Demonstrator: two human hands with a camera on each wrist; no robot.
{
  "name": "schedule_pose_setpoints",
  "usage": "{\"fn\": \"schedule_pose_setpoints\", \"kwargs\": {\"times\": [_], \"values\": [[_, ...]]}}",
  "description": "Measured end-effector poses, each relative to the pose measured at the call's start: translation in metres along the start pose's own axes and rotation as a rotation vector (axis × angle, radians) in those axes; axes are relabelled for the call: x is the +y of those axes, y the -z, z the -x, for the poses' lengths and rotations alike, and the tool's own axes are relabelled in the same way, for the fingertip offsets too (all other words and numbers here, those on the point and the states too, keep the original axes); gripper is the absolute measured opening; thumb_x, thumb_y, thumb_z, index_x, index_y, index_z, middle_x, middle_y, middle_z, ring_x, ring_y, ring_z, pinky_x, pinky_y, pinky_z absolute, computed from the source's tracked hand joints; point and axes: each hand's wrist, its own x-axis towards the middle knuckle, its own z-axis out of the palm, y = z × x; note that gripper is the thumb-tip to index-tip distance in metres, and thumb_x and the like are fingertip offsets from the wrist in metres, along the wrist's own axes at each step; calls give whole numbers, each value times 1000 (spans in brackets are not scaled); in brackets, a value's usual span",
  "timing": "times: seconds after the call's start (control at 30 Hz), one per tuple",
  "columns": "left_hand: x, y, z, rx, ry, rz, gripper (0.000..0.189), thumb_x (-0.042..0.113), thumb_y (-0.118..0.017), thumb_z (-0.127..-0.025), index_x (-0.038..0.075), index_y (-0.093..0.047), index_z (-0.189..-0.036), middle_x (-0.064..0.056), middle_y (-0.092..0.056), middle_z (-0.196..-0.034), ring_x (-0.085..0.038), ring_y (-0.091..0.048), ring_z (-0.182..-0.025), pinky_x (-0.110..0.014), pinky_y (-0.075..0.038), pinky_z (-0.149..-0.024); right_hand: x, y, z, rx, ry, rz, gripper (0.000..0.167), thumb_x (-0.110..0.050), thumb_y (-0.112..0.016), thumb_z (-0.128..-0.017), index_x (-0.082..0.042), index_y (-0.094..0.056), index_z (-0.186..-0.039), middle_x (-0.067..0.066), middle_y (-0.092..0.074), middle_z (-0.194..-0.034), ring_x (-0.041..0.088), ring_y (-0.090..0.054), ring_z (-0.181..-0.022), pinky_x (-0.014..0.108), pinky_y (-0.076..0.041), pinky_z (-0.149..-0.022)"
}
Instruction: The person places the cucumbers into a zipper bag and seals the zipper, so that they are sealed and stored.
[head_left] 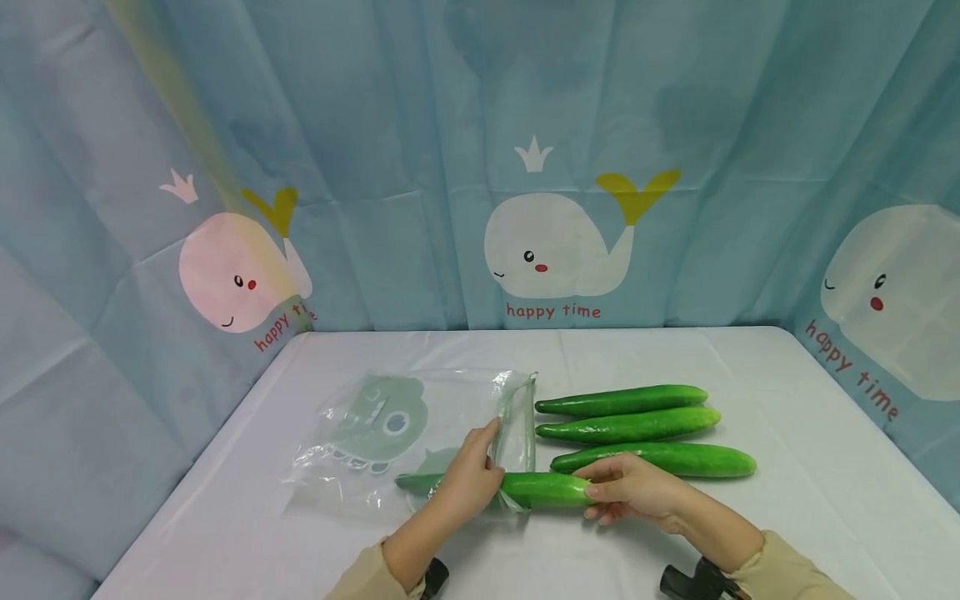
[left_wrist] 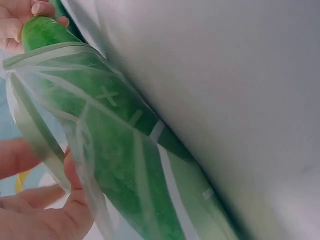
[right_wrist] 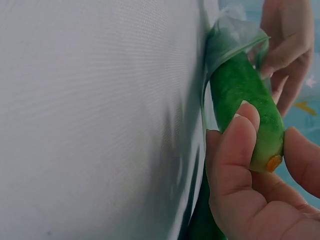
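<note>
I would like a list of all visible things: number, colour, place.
Curtain: one, blue, at the back
Whale prints: three, pale, on the curtain
Table: one, white, before the curtain
Plastic bag: one, clear, green-printed, on the table
Loose cucumbers: three, green, on the table
Bagged cucumber: one, green, partly in the bag
Wrist devices: two, black, beside the sleeves
Sleeves: two, beige, bottom of head view
Left grip: one, bare, holding the bag's mouth
Right grip: one, bare, pinching the bagged cucumber's end

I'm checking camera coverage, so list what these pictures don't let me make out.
Head view: middle of the partly bagged cucumber, behind the left hand.
Left wrist view: that cucumber's bagged tip, beyond the bottom edge.
Head view: tail of the rightmost whale, cut off by the right edge.
</note>
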Motion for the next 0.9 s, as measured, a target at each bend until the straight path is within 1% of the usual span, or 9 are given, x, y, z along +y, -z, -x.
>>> {"fn": "schedule_pose_setpoints", "kwargs": {"times": [0.1,0.17,0.27,0.37,0.47,0.6,0.73,0.87,0.9], "values": [[1,0,-3,1,1,-37,65,-14,-49,-79,-6,-42,-143,-21,-48,-126,-18,-47,-80,-29,-44,-68,0,0,0,0,2,-1,50,-5,-55,-97,21,-38,-136,12,-61,-98,16,-65,-80,28,-54,-69],[1,-1,-6,9,11,-57,63,-13,-49,-78,-7,-44,-141,-19,-50,-121,-20,-48,-82,-34,-45,-72,0,0,0,2,-1,-1,51,-6,-55,-97,21,-38,-136,12,-61,-99,16,-65,-80,28,-54,-69],[1,-2,-11,36,39,-79,62,-10,-52,-78,-8,-45,-139,-19,-51,-116,-24,-52,-85,-43,-48,-79,0,-1,0,8,-11,0,51,-6,-56,-97,20,-38,-137,12,-61,-99,16,-65,-80,28,-54,-69],[0,-5,-17,78,68,-101,60,-6,-58,-77,-9,-46,-136,-20,-52,-112,-28,-54,-91,-49,-48,-84,0,-1,0,10,-18,2,51,-6,-56,-96,20,-38,-137,12,-61,-99,16,-65,-81,28,-54,-70],[-1,-8,-22,124,78,-139,60,-4,-64,-77,-11,-47,-134,-22,-53,-111,-29,-55,-91,-48,-49,-82,0,-2,0,10,-24,2,51,-6,-56,-97,19,-39,-137,12,-61,-98,17,-65,-81,29,-54,-70],[-2,-13,-26,158,65,-204,60,-7,-64,-75,-11,-47,-133,-22,-54,-107,-25,-53,-77,-42,-50,-68,1,-2,0,14,-31,-1,50,-6,-56,-96,19,-39,-137,13,-61,-101,17,-65,-80,29,-54,-70],[-3,-15,-25,171,27,-276,61,-5,-60,-74,-9,-48,-134,-21,-57,-107,-23,-52,-72,-39,-49,-62,2,-3,0,23,-29,-3,50,-5,-57,-96,19,-40,-136,13,-60,-107,17,-65,-81,30,-54,-70],[-1,-14,-21,161,-24,-329,63,2,-60,-76,-1,-49,-138,-20,-60,-111,-20,-52,-71,-36,-47,-60,3,-5,-1,30,-22,-1,49,-4,-58,-95,18,-42,-136,12,-63,-103,18,-66,-81,30,-54,-70],[-1,-13,-19,152,-36,-330,61,2,-59,-77,0,-51,-138,-19,-61,-112,-19,-51,-67,-34,-45,-56,3,-5,-1,30,-21,0,49,-4,-58,-95,18,-42,-135,12,-63,-102,18,-66,-81,30,-54,-70]]}}
